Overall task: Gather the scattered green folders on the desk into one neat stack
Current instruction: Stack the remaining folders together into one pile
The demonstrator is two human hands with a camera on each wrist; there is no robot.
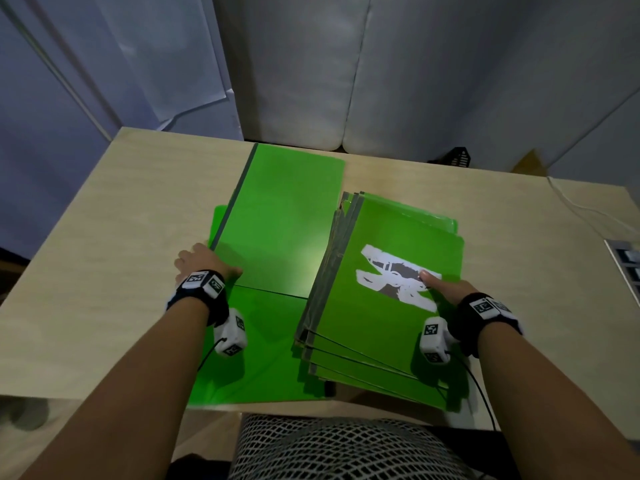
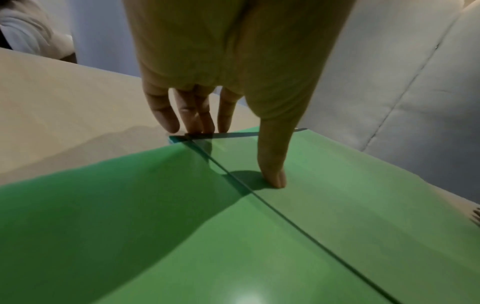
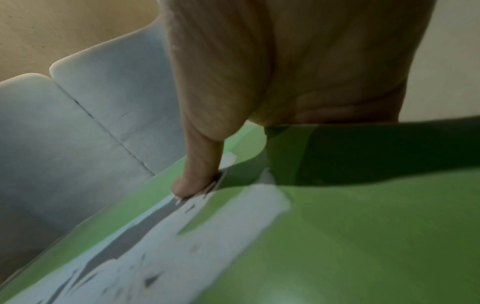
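A single green folder (image 1: 280,220) with a dark spine lies mid-desk, overlapping another green folder (image 1: 263,358) near the front edge. My left hand (image 1: 207,263) pinches the single folder's near left corner: the thumb (image 2: 275,176) presses on top and the fingers (image 2: 192,123) stand at the corner's edge. To the right sits an uneven stack of several green folders (image 1: 391,317); the top one bears a torn white label (image 1: 391,278). My right hand (image 1: 443,289) grips the stack's right side, thumb (image 3: 194,181) on the label, fingers hidden beneath the edge.
The pale wooden desk (image 1: 121,220) has bare room at the left and far right. Grey padded panels (image 1: 346,81) stand behind it. A black basket (image 1: 457,157) sits beyond the far edge, and a white cable (image 1: 581,209) and a device (image 1: 627,265) lie at the right.
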